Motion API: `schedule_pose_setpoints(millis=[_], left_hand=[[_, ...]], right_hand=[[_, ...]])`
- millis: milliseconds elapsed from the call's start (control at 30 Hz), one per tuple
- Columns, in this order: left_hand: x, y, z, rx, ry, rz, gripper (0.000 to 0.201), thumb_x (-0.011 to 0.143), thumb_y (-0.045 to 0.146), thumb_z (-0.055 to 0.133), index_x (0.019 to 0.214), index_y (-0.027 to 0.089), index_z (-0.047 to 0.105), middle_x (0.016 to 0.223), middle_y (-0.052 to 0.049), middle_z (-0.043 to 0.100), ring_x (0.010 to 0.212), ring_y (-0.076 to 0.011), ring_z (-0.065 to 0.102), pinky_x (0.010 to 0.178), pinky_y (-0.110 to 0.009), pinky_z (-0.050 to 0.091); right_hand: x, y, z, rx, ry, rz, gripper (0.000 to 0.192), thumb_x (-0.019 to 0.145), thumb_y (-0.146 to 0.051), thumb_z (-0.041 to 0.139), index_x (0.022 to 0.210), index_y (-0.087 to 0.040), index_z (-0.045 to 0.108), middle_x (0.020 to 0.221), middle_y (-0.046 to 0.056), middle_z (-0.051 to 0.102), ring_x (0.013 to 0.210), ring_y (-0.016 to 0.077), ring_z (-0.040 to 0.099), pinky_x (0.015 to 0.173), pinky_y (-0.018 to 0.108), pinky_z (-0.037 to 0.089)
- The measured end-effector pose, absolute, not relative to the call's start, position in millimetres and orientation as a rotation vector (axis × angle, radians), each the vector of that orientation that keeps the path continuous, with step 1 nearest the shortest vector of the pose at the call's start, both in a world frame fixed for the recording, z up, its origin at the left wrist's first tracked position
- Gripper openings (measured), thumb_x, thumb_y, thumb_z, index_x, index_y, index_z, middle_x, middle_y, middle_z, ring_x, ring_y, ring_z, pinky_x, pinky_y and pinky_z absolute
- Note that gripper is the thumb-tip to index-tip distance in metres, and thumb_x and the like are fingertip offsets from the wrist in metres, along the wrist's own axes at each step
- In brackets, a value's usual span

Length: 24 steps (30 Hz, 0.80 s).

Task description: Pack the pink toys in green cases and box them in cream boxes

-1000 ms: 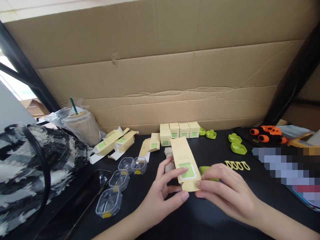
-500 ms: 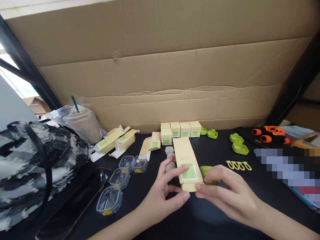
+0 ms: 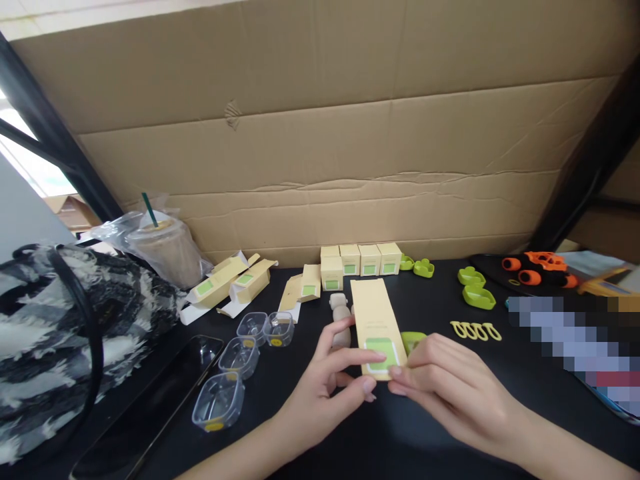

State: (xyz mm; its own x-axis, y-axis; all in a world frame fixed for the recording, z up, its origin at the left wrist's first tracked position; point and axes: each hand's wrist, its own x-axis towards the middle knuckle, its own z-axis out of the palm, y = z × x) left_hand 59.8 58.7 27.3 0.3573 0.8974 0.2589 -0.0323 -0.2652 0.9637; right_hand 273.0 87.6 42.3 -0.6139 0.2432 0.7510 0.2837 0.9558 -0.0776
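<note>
My left hand (image 3: 330,390) and my right hand (image 3: 453,390) both pinch the near end of a flat yellow carton (image 3: 376,323) with a green label, held over the black table (image 3: 430,440). A green plastic piece (image 3: 413,339) shows just behind my right hand's fingers. A small beige figure (image 3: 341,310) lies beyond my left fingertips, beside the carton.
A row of closed yellow boxes (image 3: 361,259) stands at the cardboard wall (image 3: 320,153). Open cartons (image 3: 235,283), clear plastic cases (image 3: 240,357), a phone (image 3: 150,407), an iced drink cup (image 3: 167,250) and a patterned bag (image 3: 65,333) lie left. Green cutters (image 3: 475,288), yellow clips (image 3: 475,330) and orange items (image 3: 537,267) lie right.
The carton's near flap has been folded in and the carton now lies flatter and a little further right. My thumbs have closed together on its near end.
</note>
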Motion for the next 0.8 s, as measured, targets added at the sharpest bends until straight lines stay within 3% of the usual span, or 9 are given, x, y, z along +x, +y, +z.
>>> schedule_pose_setpoints(millis=[100,167,233,333,433,600,667,733,800], left_hand=[[60,58,23,1.605,0.745,1.07,0.044,0.081,0.032,0.066,0.123,0.04,0.056,0.142,-0.004,0.025,0.103,-0.0203,0.056,0.078,-0.03,0.055],[62,59,22,1.512,0.693,1.087,0.068,0.077,0.039,0.07,0.136,0.042,0.038,0.143,-0.006,0.028,0.1,-0.02,0.057,0.082,-0.033,0.052],[64,61,24,1.351,0.696,1.165,0.078,0.076,0.046,0.069,0.141,0.039,0.027,0.141,-0.008,0.035,0.099,-0.02,0.058,0.087,-0.036,0.05],[65,65,29,1.241,0.761,1.206,0.065,0.08,0.042,0.067,0.135,0.03,0.035,0.131,-0.008,0.05,0.111,-0.0229,0.055,0.095,-0.037,0.044],[62,66,31,1.386,0.797,1.123,0.054,0.08,0.035,0.067,0.127,0.026,0.041,0.121,-0.007,0.059,0.113,-0.0234,0.054,0.095,-0.035,0.043],[56,65,19,1.713,0.922,1.044,0.058,0.078,0.022,0.067,0.123,0.028,0.032,0.116,-0.006,0.057,0.106,-0.0215,0.056,0.089,-0.034,0.044],[57,65,15,1.758,0.934,1.023,0.057,0.076,0.02,0.068,0.118,0.028,0.031,0.125,-0.008,0.05,0.109,-0.0214,0.055,0.091,-0.036,0.043],[58,66,12,1.759,0.951,0.992,0.054,0.075,0.02,0.069,0.112,0.028,0.031,0.129,-0.009,0.045,0.112,-0.0217,0.054,0.094,-0.037,0.042],[59,66,12,1.751,0.979,0.954,0.052,0.075,0.021,0.069,0.11,0.028,0.031,0.123,-0.007,0.049,0.111,-0.0209,0.054,0.095,-0.037,0.04]], right_hand=[[275,87,40,-0.312,-2.276,-0.146,0.009,0.09,-0.008,0.055,0.093,-0.014,0.06,0.067,0.003,0.064,0.058,0.0144,0.053,0.055,0.03,0.042],[276,88,39,-0.238,-2.307,-0.201,0.01,0.09,-0.008,0.056,0.095,-0.014,0.062,0.068,0.003,0.066,0.059,0.0145,0.055,0.058,0.031,0.045],[276,88,40,-0.133,-2.358,-0.263,0.012,0.089,-0.007,0.055,0.094,-0.014,0.064,0.069,0.003,0.068,0.061,0.0154,0.058,0.062,0.032,0.047],[277,88,47,-0.073,-2.456,-0.241,0.016,0.091,-0.009,0.053,0.088,-0.017,0.067,0.069,0.002,0.068,0.062,0.0155,0.059,0.062,0.03,0.047],[287,94,61,-0.203,-2.533,0.098,0.019,0.096,-0.019,0.047,0.1,-0.019,0.066,0.076,0.003,0.066,0.066,0.0141,0.059,0.059,0.026,0.047],[315,120,76,-0.618,-2.47,0.323,0.021,0.094,-0.022,0.047,0.107,-0.018,0.064,0.089,0.006,0.061,0.079,0.0153,0.061,0.069,0.026,0.049],[321,129,76,-0.788,-2.563,0.386,0.024,0.089,-0.034,0.057,0.107,-0.02,0.064,0.099,0.007,0.06,0.087,0.0191,0.062,0.076,0.03,0.049],[321,133,73,-0.909,-2.65,0.518,0.038,0.077,-0.042,0.07,0.109,-0.023,0.062,0.107,0.006,0.061,0.093,0.0227,0.063,0.079,0.032,0.05],[319,133,69,-0.993,-2.665,0.611,0.046,0.069,-0.039,0.077,0.109,-0.024,0.061,0.106,0.004,0.063,0.093,0.0242,0.063,0.078,0.033,0.051]])
